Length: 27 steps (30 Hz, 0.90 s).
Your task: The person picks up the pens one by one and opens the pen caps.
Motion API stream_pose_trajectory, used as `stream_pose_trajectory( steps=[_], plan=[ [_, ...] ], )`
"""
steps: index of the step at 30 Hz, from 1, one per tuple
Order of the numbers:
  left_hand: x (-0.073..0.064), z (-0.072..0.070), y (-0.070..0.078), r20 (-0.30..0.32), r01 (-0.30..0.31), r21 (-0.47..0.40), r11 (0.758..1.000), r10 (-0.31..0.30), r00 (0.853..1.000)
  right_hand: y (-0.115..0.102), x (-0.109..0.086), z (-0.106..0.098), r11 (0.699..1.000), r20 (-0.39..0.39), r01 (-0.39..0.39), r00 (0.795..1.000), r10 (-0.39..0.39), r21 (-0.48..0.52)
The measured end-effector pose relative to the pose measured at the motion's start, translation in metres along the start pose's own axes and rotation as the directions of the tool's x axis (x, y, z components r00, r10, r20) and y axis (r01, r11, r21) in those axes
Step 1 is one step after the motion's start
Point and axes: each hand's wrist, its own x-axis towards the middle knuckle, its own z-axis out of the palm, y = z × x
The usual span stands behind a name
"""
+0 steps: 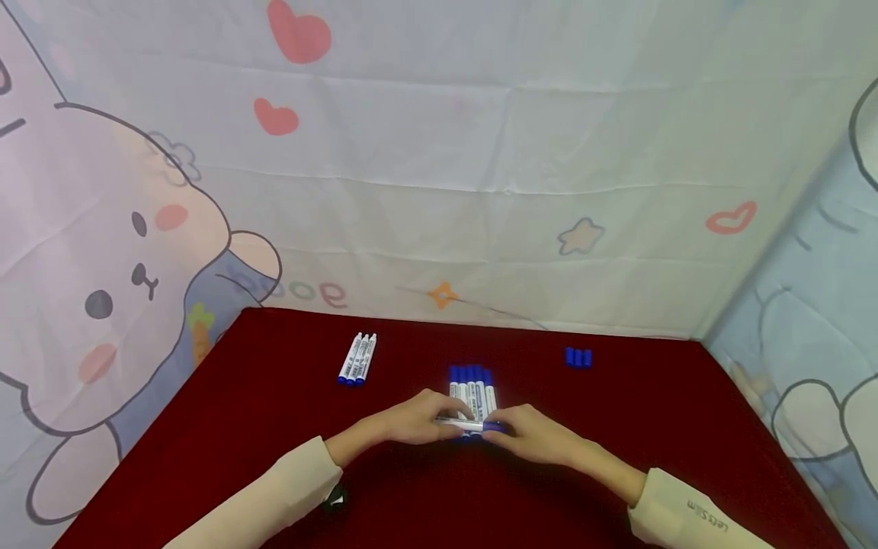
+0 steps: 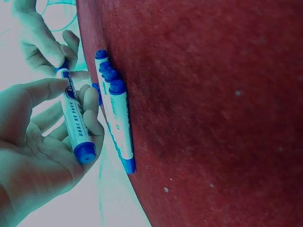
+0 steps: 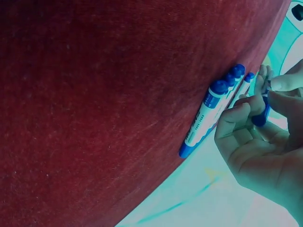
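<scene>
A white marker (image 2: 75, 116) with blue ends is held crosswise between the two hands, above the red cloth. Its barrel is gripped by my left hand (image 1: 414, 419), thumb on one side and fingers on the other. At the other end, my right hand (image 1: 535, 435) pinches the blue cap (image 3: 261, 116); whether the cap is fully seated cannot be told. Just beyond the fingers, several capped markers (image 1: 472, 390) lie side by side, caps pointing away. The hands and the held marker partly cover their near ends in the head view.
Three uncapped markers (image 1: 357, 360) lie together at the back left, white tips pointing away. Three loose blue caps (image 1: 578, 357) sit in a row at the back right. A small dark object (image 1: 336, 497) shows beside the left sleeve. Behind the red table (image 1: 411, 496) hangs a printed curtain (image 1: 425, 137).
</scene>
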Motion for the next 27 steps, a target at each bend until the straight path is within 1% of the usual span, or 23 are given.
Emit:
stream_pose_trajectory(
  steps=[3, 5, 10, 13, 16, 17, 20, 25, 27],
  plan=[
    [0.003, 0.001, 0.002, -0.009, -0.018, 0.004, 1.0, 0.018, 1.0, 0.001, 0.0, 0.001, 1.0, 0.011, 0.003, 1.0, -0.003, 0.007],
    [0.005, 0.003, 0.005, -0.029, -0.014, 0.034, 0.999, 0.015, 0.999, 0.001, 0.0, 0.001, 1.0, 0.018, 0.003, 1.0, -0.004, 0.016],
    [0.007, 0.005, 0.01, -0.096, 0.03, 0.109, 0.994, -0.019, 0.995, 0.001, 0.0, 0.001, 1.0, 0.041, -0.007, 0.999, 0.007, 0.008],
    [0.007, 0.005, 0.013, -0.116, 0.042, 0.115, 0.992, -0.028, 0.993, 0.002, -0.001, 0.0, 1.0, 0.043, -0.006, 0.999, 0.007, -0.026],
    [0.006, 0.003, 0.014, -0.096, 0.045, 0.117, 0.992, -0.034, 0.995, 0.002, -0.001, 0.0, 0.997, 0.026, 0.01, 1.0, -0.008, -0.072],
    [0.005, 0.003, 0.014, -0.085, 0.046, 0.117, 0.992, -0.036, 0.996, 0.002, -0.001, 0.0, 0.996, 0.017, 0.022, 1.0, -0.021, -0.09],
    [0.005, -0.001, 0.012, -0.043, 0.034, 0.12, 0.992, -0.029, 0.999, 0.002, 0.0, 0.0, 0.988, -0.011, 0.027, 1.0, -0.029, -0.151],
    [0.008, -0.007, 0.007, 0.006, 0.008, 0.096, 0.995, -0.009, 1.0, 0.004, 0.005, -0.001, 0.961, -0.074, 0.055, 0.994, -0.078, -0.271],
    [0.008, -0.01, 0.002, 0.016, -0.006, 0.081, 0.997, 0.004, 1.0, 0.007, 0.006, -0.003, 0.939, -0.099, 0.081, 0.988, -0.121, -0.334]
  ],
)
